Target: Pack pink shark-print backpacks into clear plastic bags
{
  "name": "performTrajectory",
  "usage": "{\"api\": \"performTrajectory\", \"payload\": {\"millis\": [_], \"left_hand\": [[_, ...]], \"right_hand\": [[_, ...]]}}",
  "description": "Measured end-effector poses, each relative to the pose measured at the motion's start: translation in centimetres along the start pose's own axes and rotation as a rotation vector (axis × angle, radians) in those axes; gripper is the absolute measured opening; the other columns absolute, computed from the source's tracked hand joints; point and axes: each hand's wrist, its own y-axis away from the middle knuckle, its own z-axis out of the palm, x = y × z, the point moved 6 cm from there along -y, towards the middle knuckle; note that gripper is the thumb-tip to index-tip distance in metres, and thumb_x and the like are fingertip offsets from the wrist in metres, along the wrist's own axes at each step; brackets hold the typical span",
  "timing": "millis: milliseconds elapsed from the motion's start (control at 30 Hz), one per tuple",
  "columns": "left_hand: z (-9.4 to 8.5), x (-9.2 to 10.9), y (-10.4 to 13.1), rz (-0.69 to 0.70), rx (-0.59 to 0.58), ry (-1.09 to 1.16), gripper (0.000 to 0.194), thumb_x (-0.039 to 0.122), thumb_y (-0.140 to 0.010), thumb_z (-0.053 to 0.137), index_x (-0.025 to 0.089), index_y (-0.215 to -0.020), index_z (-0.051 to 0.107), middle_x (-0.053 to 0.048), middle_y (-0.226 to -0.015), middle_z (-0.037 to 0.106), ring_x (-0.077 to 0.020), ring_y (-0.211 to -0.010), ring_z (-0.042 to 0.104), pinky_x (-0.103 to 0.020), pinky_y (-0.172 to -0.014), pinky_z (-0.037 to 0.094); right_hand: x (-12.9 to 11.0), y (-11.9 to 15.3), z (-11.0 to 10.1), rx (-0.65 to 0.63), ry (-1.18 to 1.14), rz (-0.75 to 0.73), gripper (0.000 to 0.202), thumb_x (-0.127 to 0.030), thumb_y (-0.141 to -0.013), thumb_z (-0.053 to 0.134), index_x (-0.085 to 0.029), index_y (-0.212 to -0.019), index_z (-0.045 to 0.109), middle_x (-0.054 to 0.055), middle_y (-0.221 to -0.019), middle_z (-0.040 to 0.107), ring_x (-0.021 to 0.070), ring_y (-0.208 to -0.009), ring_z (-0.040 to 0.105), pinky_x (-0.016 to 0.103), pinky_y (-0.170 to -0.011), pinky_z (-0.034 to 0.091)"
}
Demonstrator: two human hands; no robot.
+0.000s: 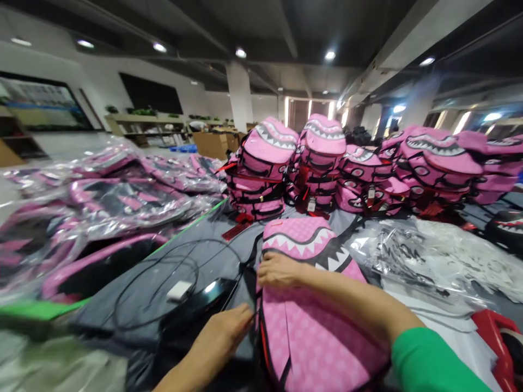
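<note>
A pink checked backpack (pixel 322 332) with a black and white shark-teeth band lies on the grey-covered table (pixel 151 272) in front of me. My right hand (pixel 280 270) reaches across the bag, its fingers curled over the upper left edge. Lower down on the left side, my left hand (pixel 237 325) is closed at the bag's black edging, fingertips pinched together; what they hold is too small to tell. Just left of the hands lies a dark phone (pixel 214 294), with a white charger (pixel 178 291) and a looped black cable beside it.
Plastic-wrapped pink bags (pixel 122 201) are piled on the left. Stacks of pink shark backpacks (pixel 267 158) stand along the back. Clear plastic bags (pixel 429 256) lie at the right, near a red object (pixel 492 337). Green edging (pixel 44 309) shows at the left.
</note>
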Motion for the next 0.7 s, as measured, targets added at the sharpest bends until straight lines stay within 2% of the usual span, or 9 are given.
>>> {"api": "performTrajectory", "payload": {"millis": [100,167,233,267,333,433,533,600,700], "left_hand": [[3.0,5.1,4.8,0.205,-0.115,-0.059,0.027,0.025,-0.095,0.04,0.022,-0.073,0.056,0.002,-0.063,0.055,-0.0107,-0.052,0.049,-0.022,-0.051,0.034],[6.3,9.4,5.9,0.318,-0.104,-0.002,0.027,0.024,-0.096,0.041,0.022,-0.073,0.055,0.0,-0.064,0.059,-0.012,-0.054,0.054,-0.024,-0.051,0.035],[9.5,13.0,4.8,0.355,-0.041,0.048,0.024,0.025,-0.094,0.045,0.023,-0.073,0.055,-0.002,-0.063,0.06,-0.0138,-0.054,0.055,-0.026,-0.049,0.035],[10.9,14.2,3.7,0.319,-0.038,0.066,0.019,0.023,-0.092,0.048,0.022,-0.075,0.057,-0.003,-0.066,0.063,-0.0147,-0.057,0.057,-0.027,-0.051,0.037],[12.5,15.4,0.9,0.225,0.016,0.117,0.02,0.019,-0.091,0.049,0.022,-0.073,0.057,-0.003,-0.065,0.063,-0.0143,-0.056,0.057,-0.026,-0.053,0.038],[11.9,15.0,-2.3,0.08,0.128,0.185,0.023,0.018,-0.091,0.047,0.021,-0.07,0.056,-0.002,-0.063,0.064,-0.0133,-0.055,0.057,-0.026,-0.055,0.038],[11.0,14.2,-3.6,0.028,0.196,0.159,0.021,0.016,-0.088,0.05,0.02,-0.068,0.055,-0.001,-0.063,0.064,-0.0134,-0.055,0.059,-0.026,-0.055,0.037],[11.2,14.8,-3.9,0.091,0.234,0.056,0.019,0.014,-0.087,0.05,0.02,-0.069,0.054,-0.001,-0.062,0.063,-0.0137,-0.053,0.058,-0.027,-0.053,0.035],[12.0,18.0,-3.6,0.336,0.308,-0.171,0.02,0.008,-0.086,0.046,0.02,-0.071,0.055,-0.001,-0.06,0.06,-0.0151,-0.049,0.056,-0.031,-0.049,0.031]], "right_hand": [[1.2,-1.2,0.8,0.005,-0.015,0.037,0.028,-0.019,-0.102,0.041,-0.019,-0.091,0.066,0.005,-0.092,0.068,0.02,-0.09,0.056,0.038,-0.094,0.035],[2.0,-2.7,1.2,0.008,-0.044,0.097,0.028,-0.017,-0.1,0.042,-0.018,-0.089,0.067,0.007,-0.089,0.067,0.0207,-0.087,0.056,0.039,-0.095,0.037],[2.7,-3.8,0.9,0.008,-0.055,0.183,0.026,-0.016,-0.099,0.044,-0.017,-0.089,0.067,0.007,-0.087,0.067,0.0209,-0.086,0.057,0.041,-0.097,0.038],[3.0,-3.9,0.3,0.029,-0.055,0.24,0.025,-0.016,-0.099,0.044,-0.017,-0.092,0.068,0.008,-0.09,0.067,0.0213,-0.088,0.057,0.041,-0.097,0.038],[3.1,-2.4,-1.7,0.104,-0.042,0.351,0.025,-0.017,-0.1,0.043,-0.016,-0.106,0.067,0.011,-0.106,0.066,0.0231,-0.097,0.058,0.042,-0.096,0.04],[0.8,4.7,-4.9,0.271,-0.055,0.47,0.026,-0.023,-0.1,0.046,-0.018,-0.121,0.061,0.012,-0.112,0.064,0.0217,-0.093,0.06,0.036,-0.082,0.048],[-4.6,14.7,-6.5,0.481,-0.061,0.503,0.021,-0.02,-0.098,0.045,-0.021,-0.11,0.063,0.004,-0.08,0.063,0.0162,-0.069,0.059,0.028,-0.066,0.048],[-8.8,20.0,-6.1,0.592,-0.049,0.499,0.022,-0.02,-0.096,0.048,-0.022,-0.113,0.062,0.002,-0.076,0.063,0.0143,-0.062,0.06,0.025,-0.058,0.048],[-13.1,23.5,-3.7,0.677,-0.082,0.663,0.032,-0.019,-0.096,0.049,-0.022,-0.126,0.057,0.007,-0.088,0.069,0.0161,-0.069,0.067,0.024,-0.057,0.053]]}}
